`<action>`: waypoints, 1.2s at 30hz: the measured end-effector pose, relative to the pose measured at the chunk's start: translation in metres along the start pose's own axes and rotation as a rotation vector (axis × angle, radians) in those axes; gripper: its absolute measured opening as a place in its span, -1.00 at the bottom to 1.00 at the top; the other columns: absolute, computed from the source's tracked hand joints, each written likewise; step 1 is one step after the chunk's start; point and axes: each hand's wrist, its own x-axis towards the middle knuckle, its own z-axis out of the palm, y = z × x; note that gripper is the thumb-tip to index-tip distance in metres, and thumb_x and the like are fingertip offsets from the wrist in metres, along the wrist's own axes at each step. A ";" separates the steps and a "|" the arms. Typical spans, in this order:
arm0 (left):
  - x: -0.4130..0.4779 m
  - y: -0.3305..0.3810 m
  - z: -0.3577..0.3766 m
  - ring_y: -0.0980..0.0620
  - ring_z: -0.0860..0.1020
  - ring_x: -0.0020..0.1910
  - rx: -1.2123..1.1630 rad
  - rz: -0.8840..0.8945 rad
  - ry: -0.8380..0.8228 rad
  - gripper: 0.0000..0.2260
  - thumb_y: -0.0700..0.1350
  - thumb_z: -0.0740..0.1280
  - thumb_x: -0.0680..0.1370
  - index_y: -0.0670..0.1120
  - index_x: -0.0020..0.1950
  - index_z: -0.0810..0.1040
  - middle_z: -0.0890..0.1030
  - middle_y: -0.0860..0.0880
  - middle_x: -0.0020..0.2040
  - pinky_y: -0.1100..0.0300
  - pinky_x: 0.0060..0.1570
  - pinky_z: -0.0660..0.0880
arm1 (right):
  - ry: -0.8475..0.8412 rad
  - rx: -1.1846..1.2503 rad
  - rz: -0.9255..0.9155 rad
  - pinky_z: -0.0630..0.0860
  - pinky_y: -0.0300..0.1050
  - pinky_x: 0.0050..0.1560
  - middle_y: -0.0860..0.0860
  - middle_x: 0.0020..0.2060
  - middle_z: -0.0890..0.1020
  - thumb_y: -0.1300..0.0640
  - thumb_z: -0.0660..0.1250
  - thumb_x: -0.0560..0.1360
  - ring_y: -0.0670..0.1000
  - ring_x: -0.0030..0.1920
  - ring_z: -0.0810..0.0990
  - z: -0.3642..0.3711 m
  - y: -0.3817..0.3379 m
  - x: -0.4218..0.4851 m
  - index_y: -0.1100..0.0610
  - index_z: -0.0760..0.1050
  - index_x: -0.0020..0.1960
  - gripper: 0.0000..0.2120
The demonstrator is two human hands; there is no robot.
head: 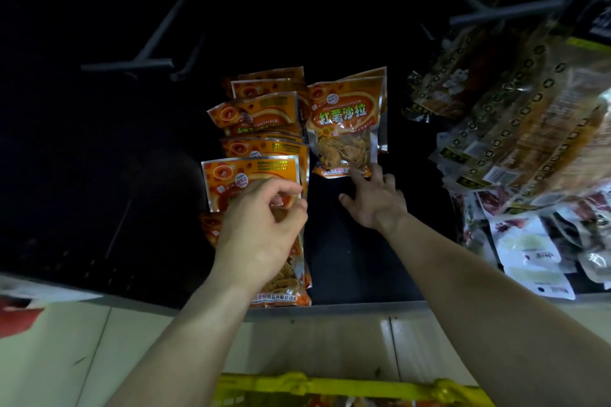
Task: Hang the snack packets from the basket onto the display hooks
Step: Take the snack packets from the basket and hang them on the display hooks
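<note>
Several orange snack packets (261, 149) hang in a column on the dark display panel at centre. Another orange packet (347, 124) with green lettering hangs just to their right. My left hand (261, 228) lies over the lowest packets of the column with its fingers curled at the top edge of one of them. My right hand (375, 198) has spread fingers, and its fingertips touch the bottom edge of the right packet. The yellow basket (350, 388) shows its rim at the bottom edge of the view.
Bare metal hooks (129, 64) stick out of the dark panel at upper left and more hooks (506, 11) at upper right. Dark and white snack packets (515, 129) hang crowded at the right. A pale tiled floor (82, 340) lies below the panel.
</note>
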 end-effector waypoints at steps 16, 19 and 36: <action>-0.187 0.051 -0.067 -0.11 0.54 0.27 0.470 -0.033 -0.373 -0.63 0.04 0.39 0.50 0.04 0.30 0.56 0.57 -0.05 0.30 0.07 0.24 0.49 | -0.097 0.164 -0.124 0.43 0.12 0.32 0.14 0.28 0.39 -0.06 0.27 0.56 0.28 0.28 0.48 -0.052 0.015 -0.298 0.08 0.45 0.37 -0.58; -0.231 0.037 -0.058 -0.10 0.51 0.32 0.515 -0.105 -0.492 -0.55 0.10 0.39 0.52 0.02 0.38 0.49 0.53 -0.07 0.35 0.07 0.28 0.45 | -0.102 0.163 -0.131 0.43 0.07 0.34 0.14 0.32 0.44 -0.04 0.29 0.55 0.23 0.36 0.46 -0.032 0.031 -0.341 0.05 0.50 0.30 -0.64; -0.245 -0.053 0.004 -0.06 0.49 0.34 0.371 -0.419 -0.513 -0.29 0.00 0.55 0.42 0.11 0.49 0.30 0.52 0.03 0.39 -0.03 0.34 0.44 | -0.344 0.248 -0.136 0.43 0.15 0.39 0.09 0.49 0.25 0.02 0.37 0.54 0.25 0.35 0.47 0.084 0.037 -0.328 -0.10 0.27 0.48 -0.45</action>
